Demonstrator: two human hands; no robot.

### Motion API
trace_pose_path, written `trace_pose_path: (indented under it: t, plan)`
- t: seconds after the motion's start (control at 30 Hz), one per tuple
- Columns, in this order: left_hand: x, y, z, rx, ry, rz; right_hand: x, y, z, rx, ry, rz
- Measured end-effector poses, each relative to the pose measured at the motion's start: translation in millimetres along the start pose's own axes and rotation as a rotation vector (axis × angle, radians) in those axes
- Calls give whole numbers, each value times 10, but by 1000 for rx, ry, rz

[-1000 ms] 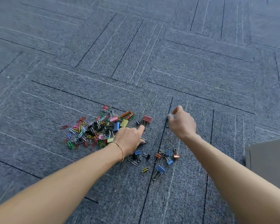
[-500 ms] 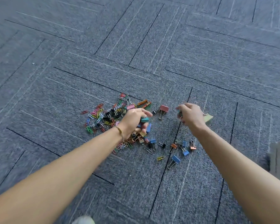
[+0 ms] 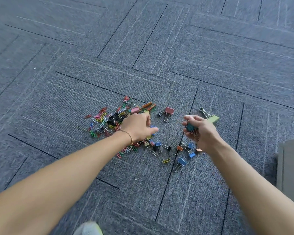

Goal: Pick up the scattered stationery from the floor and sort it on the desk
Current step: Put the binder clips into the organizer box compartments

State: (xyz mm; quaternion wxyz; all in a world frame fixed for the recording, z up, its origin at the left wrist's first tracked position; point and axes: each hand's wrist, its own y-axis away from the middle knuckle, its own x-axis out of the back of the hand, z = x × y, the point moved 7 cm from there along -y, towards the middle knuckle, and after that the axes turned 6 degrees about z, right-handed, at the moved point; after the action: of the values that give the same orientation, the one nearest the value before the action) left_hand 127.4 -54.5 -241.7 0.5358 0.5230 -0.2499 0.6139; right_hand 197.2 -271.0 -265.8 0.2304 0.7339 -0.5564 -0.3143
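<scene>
Head view, looking down at grey carpet floor [image 3: 159, 48]. Both bare forearms reach forward. Left hand [image 3: 137, 127], thin bracelet [image 3: 128, 135] at the wrist, hovers palm-down over the near edge of the clip pile; fingers are curled and a blue binder clip [image 3: 154, 129] shows at the fingertips, apparently pinched, though motion blur makes the contact uncertain. Right hand [image 3: 199, 131] is raised off the floor, grip closed around a teal binder clip [image 3: 190, 127], with wire handles of what may be further clips hanging below the palm. Just beyond the right hand, touching the carpet, lies a large pale green binder clip [image 3: 212, 118], handles pointing away. Between the two hands and slightly farther out sits a pink binder clip [image 3: 169, 110] with a small black clip just beside it. To the left of the left hand, and partly hidden under it, spreads a dense heap of coloured paper clips [image 3: 103, 121] mixed with black and pink binder clips. Nearer the person than both hands, a loose scatter: small blue binder clips [image 3: 182, 161], an orange binder clip [image 3: 179, 148], a lone yellow paper clip [image 3: 166, 160]. Well to the right of the right hand, at the frame edge, the corner of a grey furniture panel [image 3: 292, 167]. A light shoe tip [image 3: 88, 228] shows at the bottom edge.
</scene>
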Motion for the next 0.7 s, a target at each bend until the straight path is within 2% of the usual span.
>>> trace_pose_path:
  t: [0.1, 0.2, 0.27, 0.37, 0.43, 0.57, 0.7]
  plan:
    - [-102, 32, 108, -150, -283, 1, 57, 41, -22, 4, 66, 1]
    - [-133, 38, 155, -174, -276, 22, 183, 56, -112, 83, 207, 112]
    - [-153, 42, 171, -164, -230, 29, 335, 60, -275, 257, 493, 276]
    - [-191, 24, 194, -106, -24, 38, 563, 96, -532, 439, 1023, 571]
    - [-227, -18, 210, -55, 166, 39, 671, 58, -594, 456, 1220, 655]
    - [-291, -38, 241, 57, 397, 47, 751, -60, -559, 424, 1356, 654]
    - [-412, -37, 218, 280, 844, -74, 703, -98, -563, 476, 1411, 637]
